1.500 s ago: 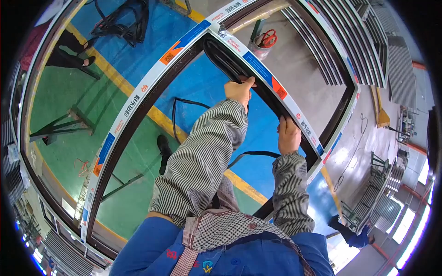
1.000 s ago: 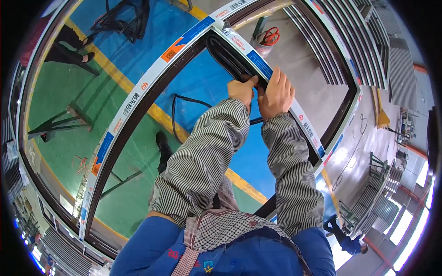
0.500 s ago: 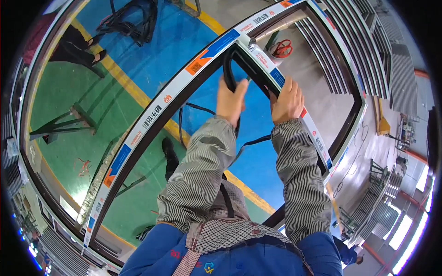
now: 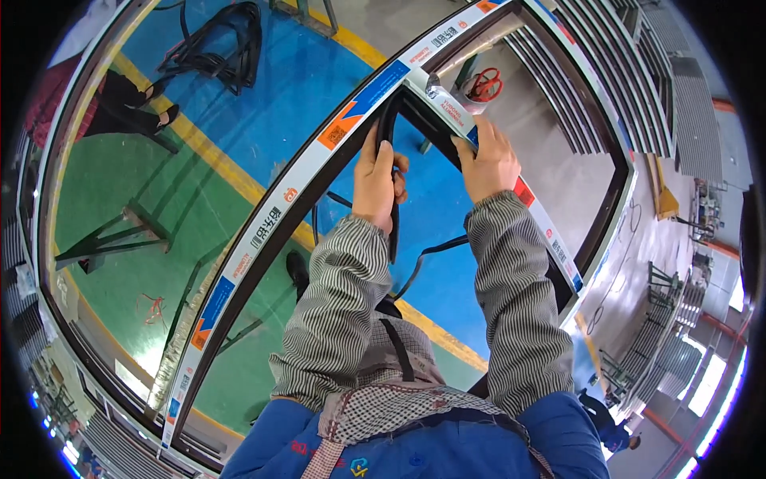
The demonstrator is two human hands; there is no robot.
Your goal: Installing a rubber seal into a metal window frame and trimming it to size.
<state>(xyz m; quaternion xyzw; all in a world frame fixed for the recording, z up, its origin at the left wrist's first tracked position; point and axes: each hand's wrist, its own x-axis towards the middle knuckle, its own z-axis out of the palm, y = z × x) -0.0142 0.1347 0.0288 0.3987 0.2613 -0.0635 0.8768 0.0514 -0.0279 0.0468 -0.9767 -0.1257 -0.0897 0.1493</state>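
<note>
A large aluminium window frame (image 4: 274,209) with white, blue and orange protective film lies across the view. My left hand (image 4: 378,182) is closed on a black rubber sealing strip (image 4: 388,132), just below the corner where the long bar meets the crossbar. The strip runs up into that corner, and a loose length (image 4: 415,267) hangs below the frame. My right hand (image 4: 490,162) grips the crossbar (image 4: 538,211), with its thumb at the inner edge and its fingers over the film.
Red-handled scissors (image 4: 484,83) stand in a container beyond the crossbar. A heap of black strips (image 4: 227,48) lies on the blue floor. Another person's legs (image 4: 128,104) show at the far left. Metal profiles (image 4: 550,96) are stacked at the right.
My left hand has moved left and slightly down, and the strip's bowed loop near the corner has straightened along the long bar. My right hand has shifted slightly up the crossbar toward the corner.
</note>
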